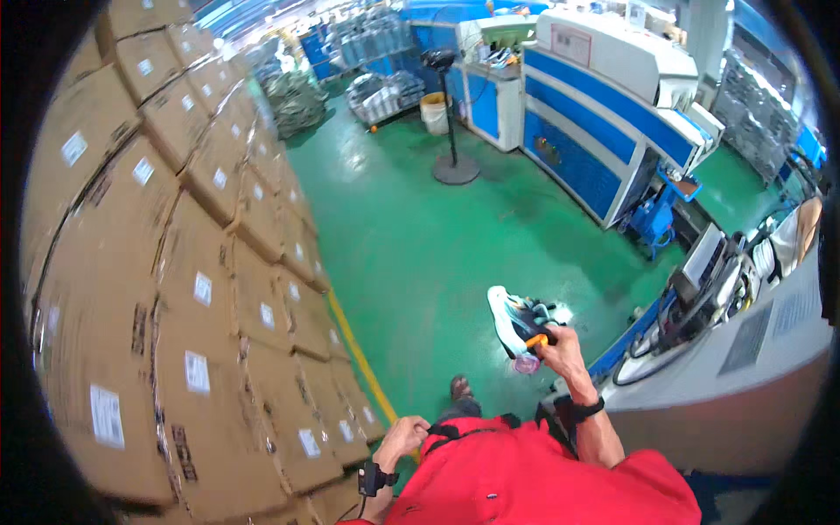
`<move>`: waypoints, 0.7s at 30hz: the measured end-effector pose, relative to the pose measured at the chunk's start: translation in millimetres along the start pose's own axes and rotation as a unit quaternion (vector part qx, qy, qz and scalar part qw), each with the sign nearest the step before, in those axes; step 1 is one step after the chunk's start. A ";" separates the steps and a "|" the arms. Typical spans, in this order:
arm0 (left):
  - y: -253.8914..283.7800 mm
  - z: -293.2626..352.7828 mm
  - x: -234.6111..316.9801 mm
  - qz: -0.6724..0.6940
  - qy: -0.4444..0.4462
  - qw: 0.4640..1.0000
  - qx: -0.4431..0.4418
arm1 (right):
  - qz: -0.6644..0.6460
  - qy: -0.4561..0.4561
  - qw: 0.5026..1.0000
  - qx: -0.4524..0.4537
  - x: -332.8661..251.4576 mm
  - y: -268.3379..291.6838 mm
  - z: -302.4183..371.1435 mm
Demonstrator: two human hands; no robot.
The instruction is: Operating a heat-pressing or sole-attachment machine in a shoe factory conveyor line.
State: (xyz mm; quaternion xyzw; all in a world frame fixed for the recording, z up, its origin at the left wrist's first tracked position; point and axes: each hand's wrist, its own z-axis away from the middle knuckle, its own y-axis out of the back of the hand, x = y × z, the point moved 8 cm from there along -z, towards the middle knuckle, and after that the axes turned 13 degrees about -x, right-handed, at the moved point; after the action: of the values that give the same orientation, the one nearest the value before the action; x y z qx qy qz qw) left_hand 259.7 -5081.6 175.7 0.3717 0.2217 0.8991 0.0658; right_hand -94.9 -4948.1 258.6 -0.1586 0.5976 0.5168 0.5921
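Fingers (550,352) of my right hand (564,350) are gripping a mint-and-black sneaker (501,313) by its near end, closed against an orange part (535,341) there. The sneaker's body is extending forward and left beyond my fingertips, and a pinkish round piece (526,363) is showing just beside them. I am holding it above the green floor (411,236), between the yellow line (359,354) along the floor's left edge and the left edge of the grey worktop (678,385). My left hand (404,433) is resting beside my red shirt (525,472), fingers curling inward; I cannot tell whether they are pinching anything.
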 end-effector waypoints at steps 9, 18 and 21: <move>154.0 -266.2 251.9 -0.225 -0.306 0.915 -0.135 | -0.087 -0.127 0.961 0.229 76.2 153.7 -96.3; 198.8 -491.5 337.8 -0.281 -0.224 0.909 -0.209 | -0.108 -0.150 0.957 0.222 153.3 270.8 -352.5; 256.9 -533.5 344.6 -0.228 -0.165 0.943 -0.178 | -0.019 -0.127 0.972 0.197 121.6 338.1 -464.0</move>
State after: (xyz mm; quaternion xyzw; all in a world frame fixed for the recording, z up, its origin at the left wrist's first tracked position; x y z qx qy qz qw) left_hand -347.0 -5400.0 177.3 0.4368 0.1230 0.8105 0.3703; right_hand -648.4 -5130.0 188.8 0.0166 0.6041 0.3936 0.6927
